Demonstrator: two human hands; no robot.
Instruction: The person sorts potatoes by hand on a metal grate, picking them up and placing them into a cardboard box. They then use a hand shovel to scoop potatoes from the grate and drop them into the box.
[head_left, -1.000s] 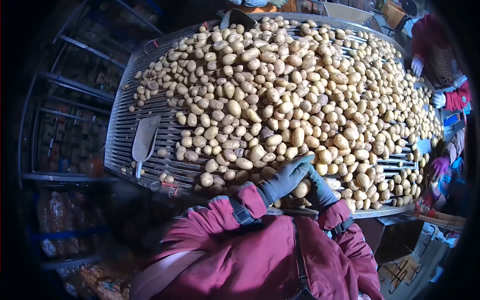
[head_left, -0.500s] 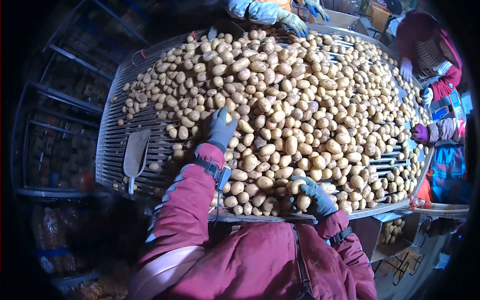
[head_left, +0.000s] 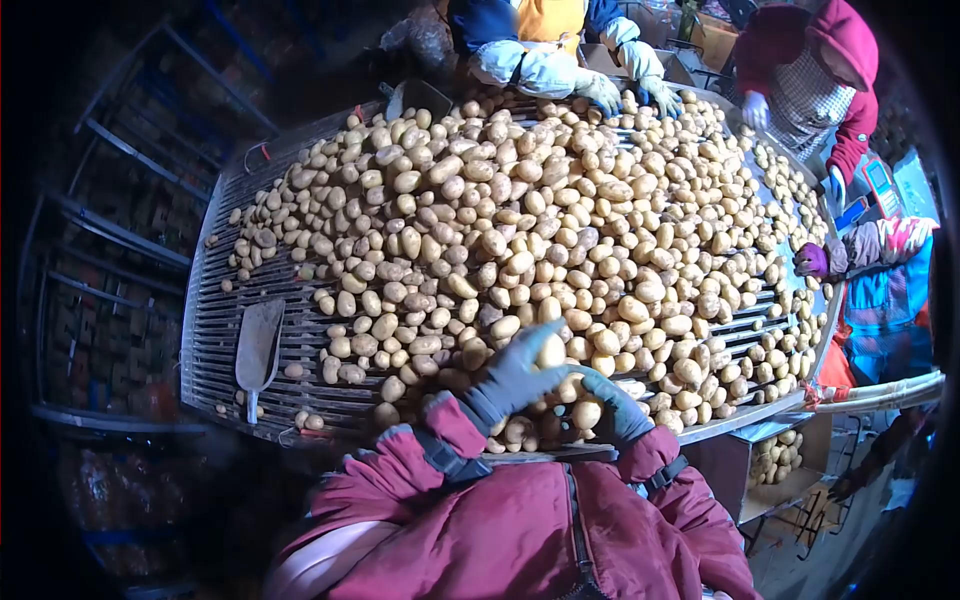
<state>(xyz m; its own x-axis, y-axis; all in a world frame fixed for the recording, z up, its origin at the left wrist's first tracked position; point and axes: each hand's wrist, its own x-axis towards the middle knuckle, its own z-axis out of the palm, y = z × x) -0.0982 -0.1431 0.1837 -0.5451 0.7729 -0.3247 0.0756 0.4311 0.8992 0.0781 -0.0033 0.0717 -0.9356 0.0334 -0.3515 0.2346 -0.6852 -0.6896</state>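
Potatoes [head_left: 520,262] lie heaped across a slatted metal table [head_left: 215,300]. My left hand [head_left: 512,378], in a grey glove, is over the near edge of the heap, its thumb and fingers closed around a pale potato [head_left: 551,350]. Close beside it, to the right, my gloved right hand [head_left: 622,408] is curled at the table's near edge, gripping another potato [head_left: 586,414]. Its fingers are partly hidden behind the potatoes. The two hands nearly meet.
A metal scoop [head_left: 258,345] lies on the slats at left; a second scoop [head_left: 420,97] sits at the far edge. Across the table a co-worker's gloved hands [head_left: 628,94] touch potatoes. More people work at right. Below the right edge stands a box of potatoes [head_left: 775,458].
My left hand has come back from the heap toward my right hand and now holds a potato. My right hand still grips its potato. The view has shifted slightly.
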